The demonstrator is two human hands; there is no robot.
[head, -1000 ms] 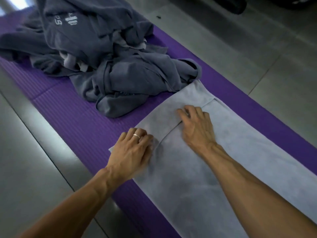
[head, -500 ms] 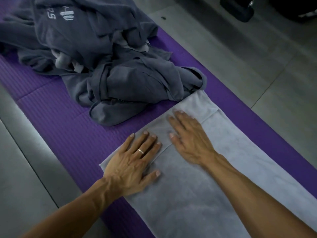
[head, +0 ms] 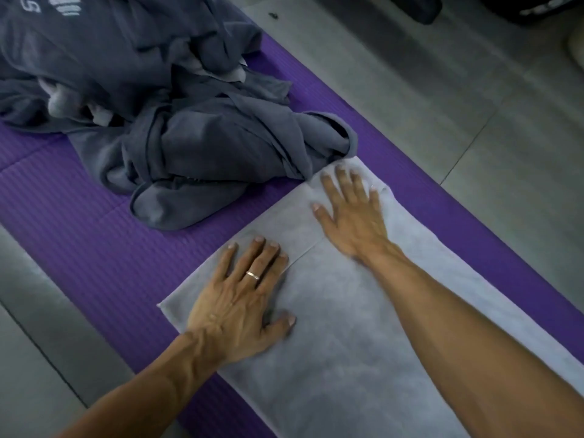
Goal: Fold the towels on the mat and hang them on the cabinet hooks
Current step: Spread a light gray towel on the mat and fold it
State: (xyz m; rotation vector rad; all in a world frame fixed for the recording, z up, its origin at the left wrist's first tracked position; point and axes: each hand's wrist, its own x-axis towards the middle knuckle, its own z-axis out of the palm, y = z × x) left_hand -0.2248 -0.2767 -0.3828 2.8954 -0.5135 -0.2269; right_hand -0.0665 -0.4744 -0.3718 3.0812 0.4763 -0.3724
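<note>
The left hand (head: 240,298) lies flat on the light grey towel (head: 347,358), fingers straight and spread, a ring (head: 252,275) on one finger. The right hand (head: 352,213) also presses flat on it, fingers spread, farther up near the towel's far end, where a folded-over flap ends in a straight edge running between the two hands. The towel lies stretched along the purple mat (head: 79,232). Just beyond it sits a crumpled pile of dark grey towels (head: 177,121), touching its far corner. The mat rests on a grey tiled floor (head: 474,105).
</note>
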